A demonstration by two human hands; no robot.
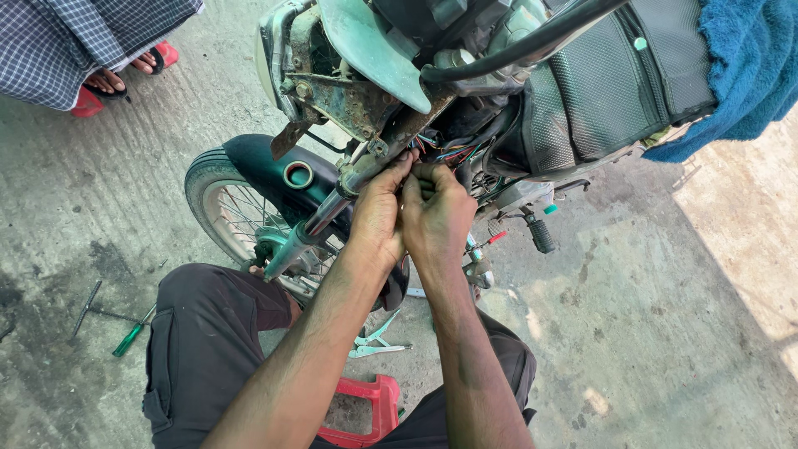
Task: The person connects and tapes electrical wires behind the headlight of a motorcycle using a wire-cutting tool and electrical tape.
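Observation:
Both my hands reach into the front of a dark green motorcycle [274, 170], just behind its headlight bracket. My left hand [378, 212] has its fingertips pressed into a bundle of coloured wires [445, 154] beside the chrome fork tube [328, 212]. My right hand [436, 218] sits against the left one, fingers curled in on the same wires. What each finger pinches is hidden by the hands. The front wheel [224, 212] with spokes stands below my left forearm.
A green-handled screwdriver [129, 337] and a T-shaped wrench [87, 308] lie on the concrete at left. Pale pliers [374, 341] rest on the ground between my knees, above a red stool [370, 407]. Another person's sandalled feet [116, 79] stand top left. A blue towel [748, 66] drapes the seat.

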